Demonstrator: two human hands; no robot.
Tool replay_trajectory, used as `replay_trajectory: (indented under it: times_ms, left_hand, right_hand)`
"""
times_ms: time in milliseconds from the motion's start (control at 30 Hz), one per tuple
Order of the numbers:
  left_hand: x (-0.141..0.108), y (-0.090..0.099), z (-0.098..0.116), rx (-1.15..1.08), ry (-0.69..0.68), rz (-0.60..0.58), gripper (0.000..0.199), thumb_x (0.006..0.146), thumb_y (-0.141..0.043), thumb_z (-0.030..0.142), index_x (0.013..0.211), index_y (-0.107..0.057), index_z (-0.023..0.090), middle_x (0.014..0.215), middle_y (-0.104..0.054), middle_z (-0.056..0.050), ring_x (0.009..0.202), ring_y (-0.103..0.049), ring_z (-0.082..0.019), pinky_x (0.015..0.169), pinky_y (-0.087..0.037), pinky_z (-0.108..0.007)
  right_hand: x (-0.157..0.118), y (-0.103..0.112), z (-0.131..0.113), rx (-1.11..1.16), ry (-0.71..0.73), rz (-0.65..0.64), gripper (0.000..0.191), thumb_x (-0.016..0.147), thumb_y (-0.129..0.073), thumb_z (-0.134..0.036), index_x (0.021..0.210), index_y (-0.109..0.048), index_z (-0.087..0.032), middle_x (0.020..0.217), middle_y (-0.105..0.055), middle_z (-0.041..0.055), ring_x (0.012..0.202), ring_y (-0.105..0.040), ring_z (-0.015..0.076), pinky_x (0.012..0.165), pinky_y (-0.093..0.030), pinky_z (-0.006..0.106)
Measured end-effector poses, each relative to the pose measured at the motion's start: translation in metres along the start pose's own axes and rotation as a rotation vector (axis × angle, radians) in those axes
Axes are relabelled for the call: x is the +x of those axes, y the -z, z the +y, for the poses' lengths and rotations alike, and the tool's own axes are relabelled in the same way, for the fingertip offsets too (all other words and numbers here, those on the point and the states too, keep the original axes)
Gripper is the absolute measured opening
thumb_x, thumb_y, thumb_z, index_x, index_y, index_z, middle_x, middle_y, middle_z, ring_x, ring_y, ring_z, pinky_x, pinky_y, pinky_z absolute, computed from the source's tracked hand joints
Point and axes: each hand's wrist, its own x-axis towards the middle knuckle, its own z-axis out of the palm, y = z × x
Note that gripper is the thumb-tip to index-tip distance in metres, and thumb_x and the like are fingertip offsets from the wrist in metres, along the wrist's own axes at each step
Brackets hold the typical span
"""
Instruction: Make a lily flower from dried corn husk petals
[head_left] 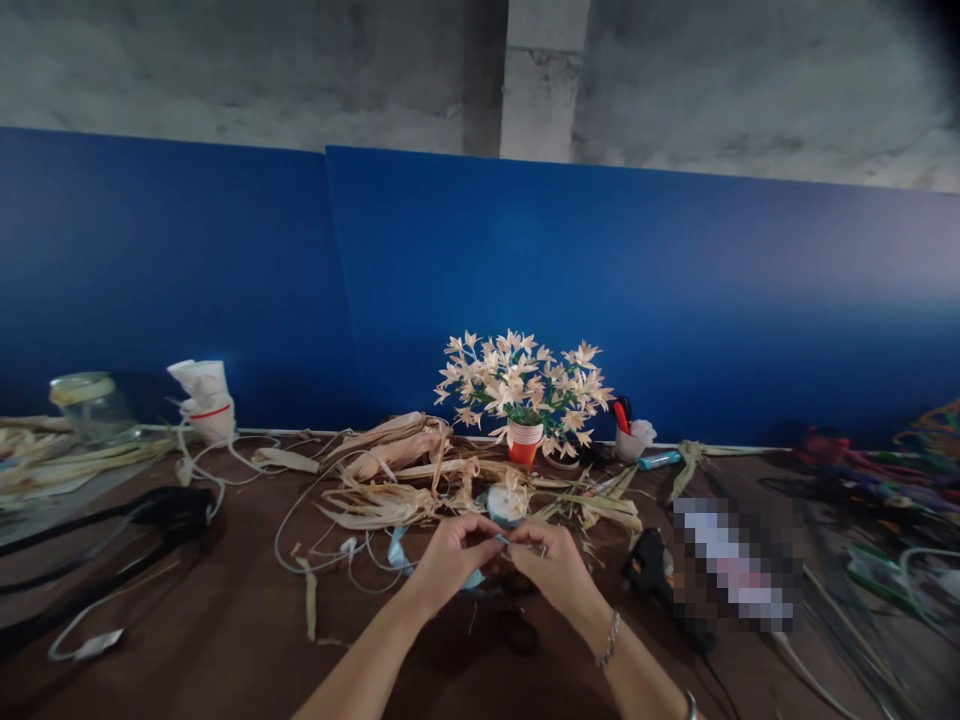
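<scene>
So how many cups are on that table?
3: an orange cup under the pale flowers, a white cup right of it, and a red-banded white cup far left. More may be hidden.

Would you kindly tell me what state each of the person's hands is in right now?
Left hand: closed, pinching a pale blue ribbon.
Right hand: closed, apparently pinching the same ribbon at the fingertips.
</scene>
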Motion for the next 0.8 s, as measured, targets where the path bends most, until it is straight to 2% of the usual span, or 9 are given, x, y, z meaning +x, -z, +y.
replay_trajectory:
  times_ms: [100, 200, 267, 367, 433, 567, 667, 800]
  left_hand:
    - [-0.002, 0.000, 0.001, 0.000, -0.013, -0.012, 0.025, 0.062, -0.064, 0.034, 0.070, -0.059, 0.011, 0.056, -0.056, 0.000, 0.049, -0.050, -0.010, 0.051, -0.040, -0.022]
    - [-0.003, 0.000, 0.000, 0.033, -0.030, -0.022, 0.024, 0.065, -0.061, 0.036, 0.068, -0.057, 0.013, 0.054, -0.055, 0.001, 0.049, -0.049, -0.009, 0.049, -0.038, -0.021]
    - [-0.003, 0.000, -0.002, 0.076, -0.039, -0.012, 0.023, 0.068, -0.058, 0.036, 0.068, -0.056, 0.013, 0.054, -0.054, 0.001, 0.048, -0.048, -0.009, 0.047, -0.037, -0.020]
    - [0.000, 0.001, -0.006, 0.125, -0.059, 0.028, 0.020, 0.069, -0.056, 0.034, 0.067, -0.056, 0.013, 0.053, -0.052, 0.002, 0.046, -0.046, -0.008, 0.044, -0.035, -0.019]
    - [0.001, 0.001, -0.008, 0.146, -0.072, 0.047, 0.019, 0.069, -0.056, 0.032, 0.065, -0.055, 0.013, 0.052, -0.051, 0.003, 0.046, -0.046, -0.008, 0.044, -0.035, -0.020]
    - [0.003, -0.002, -0.009, 0.139, -0.054, 0.057, 0.018, 0.068, -0.057, 0.030, 0.061, -0.057, 0.013, 0.049, -0.051, 0.003, 0.045, -0.046, -0.009, 0.045, -0.035, -0.020]
    - [0.002, -0.003, -0.007, 0.060, -0.036, 0.044, 0.017, 0.065, -0.060, 0.029, 0.066, -0.060, 0.012, 0.049, -0.053, 0.002, 0.045, -0.047, -0.009, 0.046, -0.037, -0.021]
    - [0.001, -0.002, -0.004, -0.010, -0.007, 0.025, 0.022, 0.063, -0.064, 0.028, 0.077, -0.062, 0.011, 0.055, -0.057, 0.000, 0.047, -0.050, -0.010, 0.049, -0.040, -0.022]
  right_hand:
    - [0.001, 0.000, 0.005, 0.173, -0.136, -0.090, 0.015, 0.065, -0.051, -0.020, 0.053, -0.058, -0.015, 0.047, -0.051, -0.0023, 0.045, -0.042, 0.0086, 0.044, -0.031, 0.020]
    - [0.000, 0.001, 0.005, 0.198, -0.147, -0.142, 0.017, 0.067, -0.049, -0.023, 0.055, -0.058, -0.014, 0.047, -0.052, -0.0021, 0.046, -0.044, 0.0087, 0.045, -0.033, 0.020]
    - [-0.001, 0.001, 0.003, 0.116, -0.080, -0.116, 0.014, 0.067, -0.049, -0.022, 0.062, -0.060, -0.015, 0.054, -0.057, -0.0006, 0.052, -0.049, 0.0107, 0.050, -0.036, 0.021]
    - [-0.004, -0.001, -0.003, -0.144, 0.130, 0.040, 0.012, 0.062, -0.052, -0.016, 0.072, -0.058, -0.017, 0.070, -0.060, 0.0014, 0.068, -0.052, 0.0149, 0.064, -0.039, 0.025]
    - [-0.006, -0.003, -0.005, -0.339, 0.251, 0.132, 0.013, 0.060, -0.053, -0.012, 0.070, -0.057, -0.019, 0.073, -0.060, 0.0015, 0.075, -0.051, 0.0168, 0.071, -0.036, 0.028]
    - [-0.008, -0.004, -0.005, -0.508, 0.304, 0.189, 0.012, 0.060, -0.052, -0.009, 0.064, -0.056, -0.019, 0.071, -0.059, 0.0013, 0.075, -0.050, 0.0173, 0.072, -0.032, 0.029]
    - [-0.006, -0.003, -0.003, -0.460, 0.277, 0.199, 0.012, 0.060, -0.052, -0.009, 0.063, -0.058, -0.019, 0.071, -0.060, 0.0011, 0.075, -0.050, 0.0168, 0.073, -0.033, 0.029]
    - [-0.001, -0.002, 0.000, -0.224, 0.177, 0.164, 0.010, 0.060, -0.052, -0.011, 0.059, -0.059, -0.018, 0.067, -0.059, 0.0017, 0.071, -0.051, 0.0159, 0.068, -0.037, 0.026]
